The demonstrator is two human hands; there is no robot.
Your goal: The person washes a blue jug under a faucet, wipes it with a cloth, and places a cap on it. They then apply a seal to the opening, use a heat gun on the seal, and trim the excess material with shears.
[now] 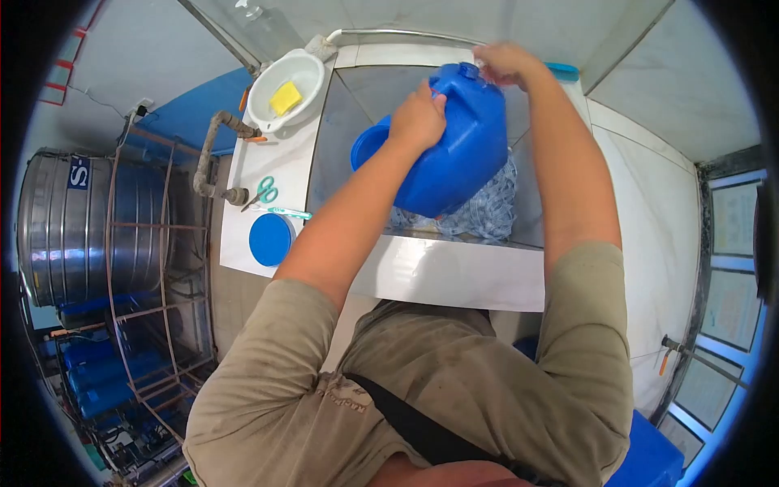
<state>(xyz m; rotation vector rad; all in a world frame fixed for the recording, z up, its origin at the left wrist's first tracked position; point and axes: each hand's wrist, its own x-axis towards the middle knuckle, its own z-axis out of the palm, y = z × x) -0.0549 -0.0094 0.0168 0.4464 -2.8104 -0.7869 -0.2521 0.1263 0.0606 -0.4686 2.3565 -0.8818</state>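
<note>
Left hand grips the blue jug tilted over the sink, right hand clamped at its neck; looks heavy, wet grip could slip and drop it.

The only readable mark is a white "S-" on a dark blue label on the steel tank at the far left. The rest of that label is cut off by the tank's curve, and nothing else carries legible text.
</note>
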